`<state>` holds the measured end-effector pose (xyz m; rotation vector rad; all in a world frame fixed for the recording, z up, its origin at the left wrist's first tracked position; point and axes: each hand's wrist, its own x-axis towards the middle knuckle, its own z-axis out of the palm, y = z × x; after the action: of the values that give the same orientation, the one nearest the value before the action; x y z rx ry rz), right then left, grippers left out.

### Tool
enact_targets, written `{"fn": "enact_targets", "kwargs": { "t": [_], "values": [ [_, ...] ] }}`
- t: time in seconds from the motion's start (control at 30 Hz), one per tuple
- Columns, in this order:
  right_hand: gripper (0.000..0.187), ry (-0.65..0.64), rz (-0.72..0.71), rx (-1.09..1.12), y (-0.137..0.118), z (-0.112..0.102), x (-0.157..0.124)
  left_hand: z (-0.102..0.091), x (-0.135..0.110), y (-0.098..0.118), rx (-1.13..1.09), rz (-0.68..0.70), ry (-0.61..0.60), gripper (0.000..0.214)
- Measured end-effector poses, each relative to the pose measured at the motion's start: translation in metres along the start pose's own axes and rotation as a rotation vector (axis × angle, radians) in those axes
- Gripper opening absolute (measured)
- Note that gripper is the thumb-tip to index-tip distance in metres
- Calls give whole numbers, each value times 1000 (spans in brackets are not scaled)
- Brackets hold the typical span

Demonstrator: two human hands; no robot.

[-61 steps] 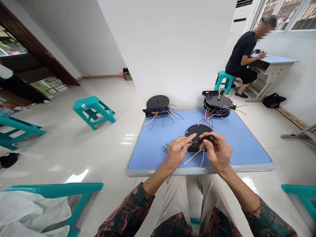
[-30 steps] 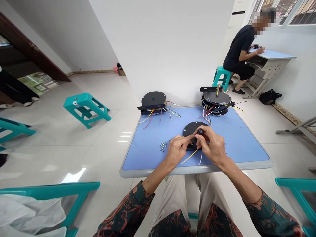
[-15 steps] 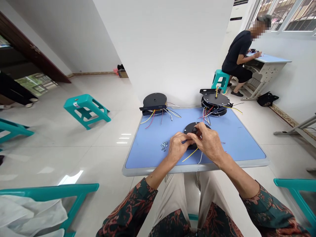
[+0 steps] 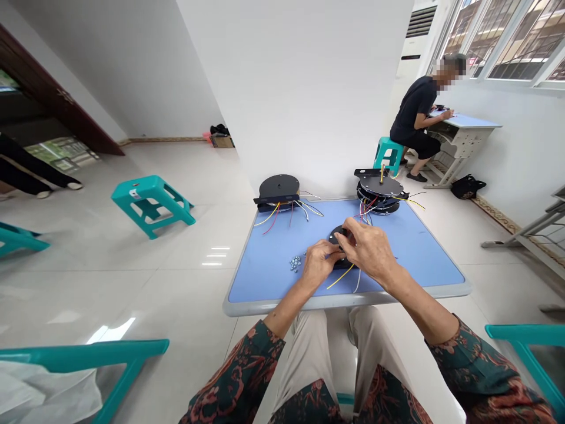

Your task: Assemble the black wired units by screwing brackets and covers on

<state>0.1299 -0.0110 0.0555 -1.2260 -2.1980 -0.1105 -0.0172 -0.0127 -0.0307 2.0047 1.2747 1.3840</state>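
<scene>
A round black disc unit point(image 4: 334, 234) lies near the middle of the blue table, partly covered by my hands. My left hand point(image 4: 318, 262) is closed at its front left side, fingertips pressed together; what they pinch is hidden. Over the disc, my right hand point(image 4: 372, 250) is closed with thumb and fingers around a small dark thing, mostly covered. A yellow wire point(image 4: 341, 277) and a white wire point(image 4: 358, 281) stick out of the unit towards me. Left of my left hand lies a little pile of shiny metal screws or nuts point(image 4: 295, 263).
At the table's back left stands another black disc unit point(image 4: 279, 189) with loose wires. Stacked disc units point(image 4: 380, 189) stand at the back right. Green stools point(image 4: 152, 203) are on the floor around. A person point(image 4: 417, 115) sits at a desk point(image 4: 472, 121) by the window.
My right hand has shifted slightly left over the disc, its fingers bent differently and covering more of the dark thing. My left hand stays nearly in place. The camera view has moved a little.
</scene>
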Motion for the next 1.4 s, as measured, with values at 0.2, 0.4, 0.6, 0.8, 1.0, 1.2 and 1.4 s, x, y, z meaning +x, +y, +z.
{"fn": "enact_targets", "kwargs": {
  "t": [0.2, 0.4, 0.6, 0.8, 1.0, 1.2, 1.4],
  "values": [
    [14, -63, 66, -24, -2, -4, 5, 3, 3, 3, -17, -143, -5, 12],
    [17, -122, -16, 260, 14, -7, 6, 4, 5, 2, -56, -159, -40, 14],
    [21, -4, 93, -62, 5, 3, 3, 2, 3, 1, -46, -149, -108, 19],
    [26, -137, -36, 319, 15, -8, 10, 3, 5, 2, -87, -181, -124, 20],
    [16, -207, 64, 221, 12, -8, 7, 3, 4, 6, -98, -231, -104, 16],
    [18, -188, 91, -17, 1, -3, 7, 4, 5, 6, -160, -278, -35, 10],
    [25, -198, -11, 352, 12, -11, 9, 5, 7, 4, -198, -347, -42, 9]
  ]
}}
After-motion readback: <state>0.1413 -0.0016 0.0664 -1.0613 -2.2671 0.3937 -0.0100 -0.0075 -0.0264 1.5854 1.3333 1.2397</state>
